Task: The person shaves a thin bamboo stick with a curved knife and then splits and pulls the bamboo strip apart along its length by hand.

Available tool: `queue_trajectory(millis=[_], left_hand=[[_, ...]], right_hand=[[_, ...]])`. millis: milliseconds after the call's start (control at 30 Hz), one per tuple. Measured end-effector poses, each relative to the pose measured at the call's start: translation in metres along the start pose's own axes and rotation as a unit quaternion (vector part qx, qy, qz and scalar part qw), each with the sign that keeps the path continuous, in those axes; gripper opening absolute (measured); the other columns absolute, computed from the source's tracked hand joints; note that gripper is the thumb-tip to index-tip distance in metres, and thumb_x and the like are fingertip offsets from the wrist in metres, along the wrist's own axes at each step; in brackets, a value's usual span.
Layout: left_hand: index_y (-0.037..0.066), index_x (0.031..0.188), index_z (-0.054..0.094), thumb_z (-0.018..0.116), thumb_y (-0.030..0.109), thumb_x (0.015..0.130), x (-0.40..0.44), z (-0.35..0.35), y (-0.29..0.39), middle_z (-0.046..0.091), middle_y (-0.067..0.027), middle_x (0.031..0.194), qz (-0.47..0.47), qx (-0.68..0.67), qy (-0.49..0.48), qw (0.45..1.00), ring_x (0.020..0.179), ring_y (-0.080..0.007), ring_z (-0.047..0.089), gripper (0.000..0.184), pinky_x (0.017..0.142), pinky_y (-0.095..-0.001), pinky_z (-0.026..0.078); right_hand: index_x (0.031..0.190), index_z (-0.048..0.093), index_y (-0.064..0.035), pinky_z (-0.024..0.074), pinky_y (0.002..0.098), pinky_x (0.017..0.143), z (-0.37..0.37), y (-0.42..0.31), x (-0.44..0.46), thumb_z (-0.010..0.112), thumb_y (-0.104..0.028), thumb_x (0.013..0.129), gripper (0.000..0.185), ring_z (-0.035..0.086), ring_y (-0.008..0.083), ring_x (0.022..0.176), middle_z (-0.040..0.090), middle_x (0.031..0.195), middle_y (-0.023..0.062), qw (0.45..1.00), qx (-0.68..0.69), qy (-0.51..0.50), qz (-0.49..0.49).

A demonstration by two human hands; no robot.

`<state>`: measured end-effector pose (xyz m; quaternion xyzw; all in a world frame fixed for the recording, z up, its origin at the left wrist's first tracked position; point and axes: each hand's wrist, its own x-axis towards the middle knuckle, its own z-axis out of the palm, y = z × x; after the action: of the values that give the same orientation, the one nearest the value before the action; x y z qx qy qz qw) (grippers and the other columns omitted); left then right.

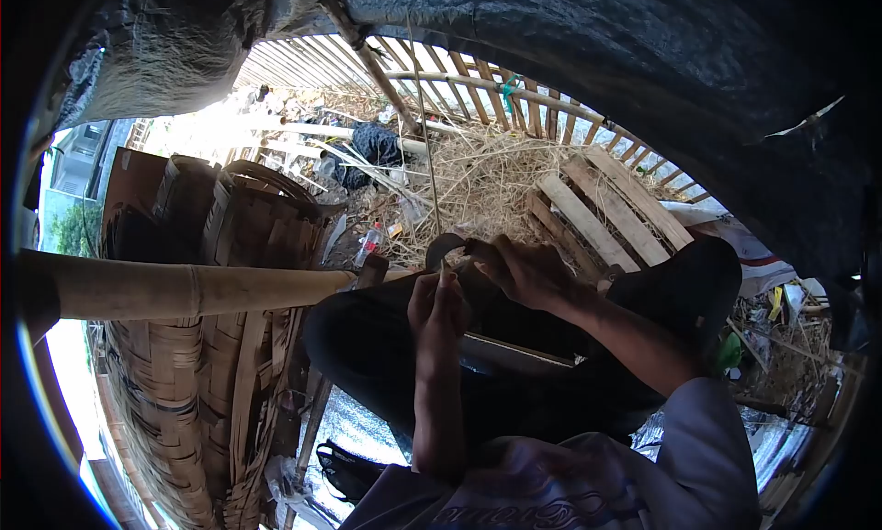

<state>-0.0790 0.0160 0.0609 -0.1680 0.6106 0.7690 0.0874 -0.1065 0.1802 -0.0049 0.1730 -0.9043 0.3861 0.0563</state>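
Observation:
My left hand (437, 304) is closed around the near end of a long thin bamboo strip (425, 144), whose far part reaches up and away from me. My right hand (531, 271) grips the handle of a knife with a short, curved dark blade (444, 248). That blade lies against or just over the strip, right above my left fingertips; exact contact is hard to make out. Both hands are above my lap, between my bent dark-trousered knees (363, 342).
A thick bamboo pole (197, 291) juts in from the left over woven bamboo panels (175, 392). Ahead lie dry straw (487, 176), a wooden slat pallet (602, 208), a plastic bottle (369, 242) and black bags (375, 144). Dark sheeting (643, 71) hangs overhead.

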Motion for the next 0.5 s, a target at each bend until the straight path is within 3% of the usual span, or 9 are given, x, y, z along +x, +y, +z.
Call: queue_trajectory(millis=[233,333,400,433,467,500], left_hand=[[0.009,0.094,0.052,0.051,0.023,0.099,-0.007,0.003,-0.007,0.035,0.0088,0.061,-0.034,0.017,-0.014,0.999,0.047,0.0013,0.028,0.015,0.040,-0.0181,0.019],[0.010,0.094,0.052,0.051,0.024,0.099,-0.008,0.001,-0.004,0.035,0.0088,0.061,-0.039,0.008,-0.031,0.999,0.047,0.0013,0.027,0.015,0.041,-0.0182,0.019],[0.009,0.096,0.053,0.051,0.022,0.099,-0.025,-0.004,-0.001,0.035,0.0085,0.061,-0.037,0.020,-0.057,0.997,0.046,0.0014,0.027,0.014,0.039,-0.0180,0.019],[0.007,0.097,0.054,0.051,0.020,0.099,-0.026,-0.004,0.001,0.034,0.0083,0.060,-0.025,0.032,-0.086,0.995,0.044,0.0016,0.026,0.012,0.038,-0.0179,0.019],[0.007,0.097,0.054,0.051,0.020,0.099,-0.019,-0.006,0.001,0.034,0.0083,0.060,-0.021,0.038,-0.088,0.995,0.044,0.0016,0.026,0.012,0.038,-0.0179,0.019],[0.007,0.097,0.054,0.051,0.019,0.099,-0.017,-0.013,-0.003,0.034,0.0082,0.060,-0.022,0.031,-0.043,0.998,0.044,0.0014,0.026,0.012,0.038,-0.0181,0.019]], right_hand=[[0.103,0.046,-0.0049,0.0510,0.0460,0.046,-0.009,0.009,0.011,0.055,-0.032,0.093,0.030,0.064,0.0379,0.058,0.064,0.072,0.0177,0.999,-0.030,0.040,0.005],[0.101,0.050,-0.0032,0.0506,0.0448,0.051,-0.013,0.029,0.022,0.054,-0.034,0.093,0.032,0.065,0.0357,0.061,0.064,0.075,0.0169,0.995,-0.099,0.027,0.002],[0.100,0.047,-0.0030,0.0501,0.0457,0.046,0.008,0.078,0.032,0.053,-0.033,0.093,0.031,0.063,0.0385,0.057,0.062,0.067,0.0182,0.975,-0.049,0.062,0.208],[0.102,0.047,-0.0014,0.0492,0.0458,0.046,0.027,0.140,0.029,0.053,-0.032,0.093,0.032,0.063,0.0386,0.058,0.063,0.066,0.0204,0.942,-0.035,0.077,0.326],[0.104,0.047,-0.0010,0.0484,0.0462,0.046,-0.006,0.135,0.029,0.053,-0.031,0.092,0.033,0.064,0.0387,0.059,0.064,0.068,0.0217,0.938,-0.085,0.131,0.310],[0.105,0.047,-0.0017,0.0494,0.0482,0.050,-0.020,0.128,0.032,0.054,-0.032,0.092,0.034,0.064,0.0393,0.059,0.064,0.068,0.0215,0.935,-0.097,0.089,0.329]])
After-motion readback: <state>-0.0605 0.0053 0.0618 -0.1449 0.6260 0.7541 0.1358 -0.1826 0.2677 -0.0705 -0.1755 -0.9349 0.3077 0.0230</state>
